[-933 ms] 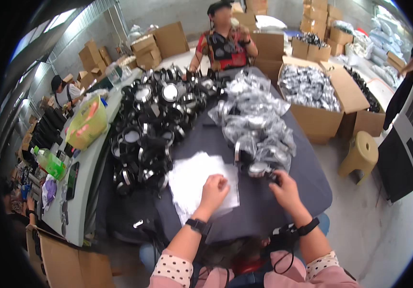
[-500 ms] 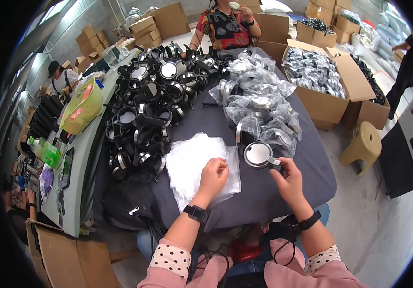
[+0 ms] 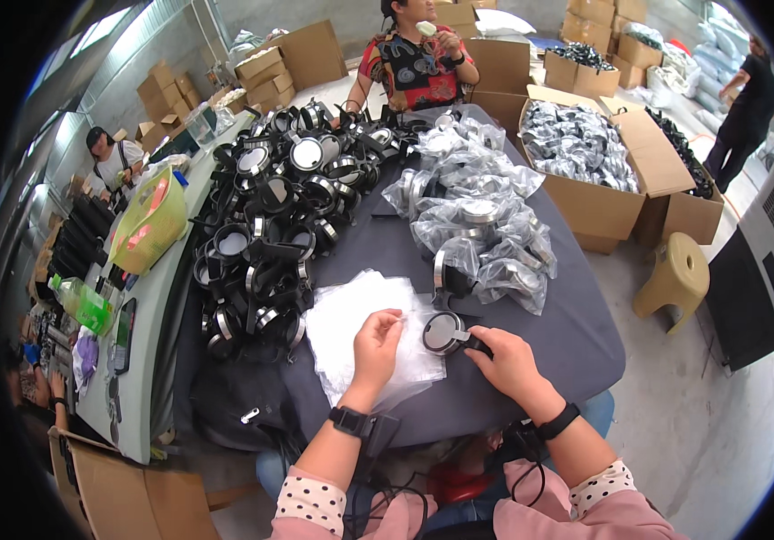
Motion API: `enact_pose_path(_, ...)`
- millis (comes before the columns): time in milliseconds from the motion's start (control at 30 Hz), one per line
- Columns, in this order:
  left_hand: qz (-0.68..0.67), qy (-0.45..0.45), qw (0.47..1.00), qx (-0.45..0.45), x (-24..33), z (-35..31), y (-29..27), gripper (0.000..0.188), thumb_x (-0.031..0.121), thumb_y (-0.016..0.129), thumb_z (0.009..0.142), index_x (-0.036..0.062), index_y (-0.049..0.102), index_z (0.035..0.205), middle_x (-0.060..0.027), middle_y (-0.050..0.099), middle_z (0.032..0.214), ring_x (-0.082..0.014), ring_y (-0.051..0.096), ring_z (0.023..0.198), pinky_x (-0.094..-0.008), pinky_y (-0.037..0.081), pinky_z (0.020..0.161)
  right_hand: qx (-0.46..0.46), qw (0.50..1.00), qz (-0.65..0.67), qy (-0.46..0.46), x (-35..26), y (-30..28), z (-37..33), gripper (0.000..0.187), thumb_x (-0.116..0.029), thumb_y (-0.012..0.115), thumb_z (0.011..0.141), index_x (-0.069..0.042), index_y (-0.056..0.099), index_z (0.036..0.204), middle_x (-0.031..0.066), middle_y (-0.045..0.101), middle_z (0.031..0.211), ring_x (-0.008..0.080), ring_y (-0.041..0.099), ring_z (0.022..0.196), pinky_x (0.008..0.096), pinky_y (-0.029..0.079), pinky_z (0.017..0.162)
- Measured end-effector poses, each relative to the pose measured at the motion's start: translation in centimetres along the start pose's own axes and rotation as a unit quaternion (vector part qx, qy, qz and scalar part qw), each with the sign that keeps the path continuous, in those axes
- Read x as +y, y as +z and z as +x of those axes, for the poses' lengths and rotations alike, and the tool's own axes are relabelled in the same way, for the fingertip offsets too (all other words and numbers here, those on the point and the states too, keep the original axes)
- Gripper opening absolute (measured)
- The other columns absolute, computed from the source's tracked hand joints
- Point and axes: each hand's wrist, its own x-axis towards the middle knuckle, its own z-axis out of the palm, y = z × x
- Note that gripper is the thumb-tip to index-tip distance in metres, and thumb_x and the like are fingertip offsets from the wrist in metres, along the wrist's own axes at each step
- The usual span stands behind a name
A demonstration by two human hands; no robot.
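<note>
On the stack of clear, whitish plastic bags [image 3: 337, 333] rests my left hand [image 3: 377, 346], its fingertips pinched together at the edge of a bag. Just right of the stack, my right hand [image 3: 504, 358] grips the black handle of a round silver pot lid [image 3: 443, 332]. The lid lies close to the bag's edge, with its flat metal face turned up. Another lid with a black handle [image 3: 443, 274] stands unwrapped beyond it, next to a heap of bagged lids [image 3: 481, 211].
A large pile of unwrapped black-handled lids [image 3: 265, 193] fills the table's left side. Across the dark tablecloth [image 3: 576, 310] sits a person [image 3: 418, 63]. Open cardboard boxes [image 3: 585, 202] and a tan stool [image 3: 675, 279] stand at right; a side table [image 3: 148, 360] carries a yellow-green basket [image 3: 146, 225].
My right hand has brought the lid left and nearer, up to the bags. My left hand has shifted slightly left and nearer, its fingertips now at a bag's edge.
</note>
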Motion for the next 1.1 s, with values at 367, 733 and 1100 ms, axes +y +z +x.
enact_pose_path(367,0.255,0.11,0.958,-0.068,2.3,-0.2,0.7,0.007,0.009,0.064,0.084,0.002,0.062,0.086,-0.0159,0.063,0.115,-0.0305,0.061,0.105,-0.0379,0.046,0.091,-0.006,0.997,0.013,-0.079,-1.2,0.1,0.7,0.03,-0.02,0.071,0.081,-0.01,0.062,0.108,0.0083,0.062,0.086,0.0306,0.064,0.081,0.0401,0.051,0.069)
enact_pose_path(733,0.115,0.031,0.982,-0.148,2.8,-0.5,-0.3,0.009,0.013,0.068,0.085,0.0067,0.072,0.091,-0.0147,0.044,0.142,-0.0274,0.039,0.134,-0.0395,0.031,0.108,0.037,0.97,0.24,-0.019,-1.2,3.8,4.9,0.067,-0.001,0.065,0.079,-0.004,0.038,0.14,0.0214,0.039,0.136,0.029,0.062,0.094,0.0332,0.054,0.075)
enact_pose_path(1100,0.245,0.079,0.961,-0.1,3.5,-1.3,-0.5,0.038,0.019,0.07,0.081,0.0074,0.063,0.117,-0.0192,0.046,0.139,-0.0331,0.042,0.132,-0.0411,0.035,0.107,0.04,0.954,0.283,0.085,1.2,4.3,3.7,0.008,0.0,0.063,0.082,0.001,0.06,0.089,0.0144,0.062,0.076,0.0279,0.065,0.071,0.0344,0.05,0.066)
